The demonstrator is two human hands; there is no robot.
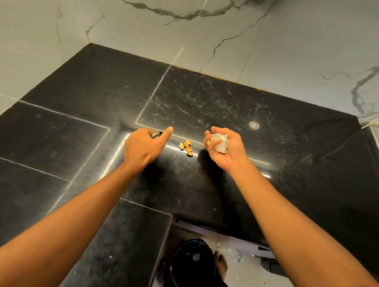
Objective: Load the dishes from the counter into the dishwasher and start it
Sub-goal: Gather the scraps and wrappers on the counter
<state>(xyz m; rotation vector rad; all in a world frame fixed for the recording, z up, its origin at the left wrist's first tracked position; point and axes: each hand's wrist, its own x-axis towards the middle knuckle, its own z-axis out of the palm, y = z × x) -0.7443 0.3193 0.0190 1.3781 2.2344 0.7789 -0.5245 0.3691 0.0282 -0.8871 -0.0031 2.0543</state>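
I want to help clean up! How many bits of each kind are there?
Nut shells on the counter: 4
Crumpled white paper in right hand: 1
Dark wrapper in left hand: 1
Total: 6

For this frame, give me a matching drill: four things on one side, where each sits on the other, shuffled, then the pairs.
1 crumpled white paper
2 nut shells
3 dark wrapper
4 black bin

A on the floor below the counter
B gripped in the left hand
C loose on the counter between the hands
D in the upturned right hand

Pairs: 1-D, 2-C, 3-B, 4-A
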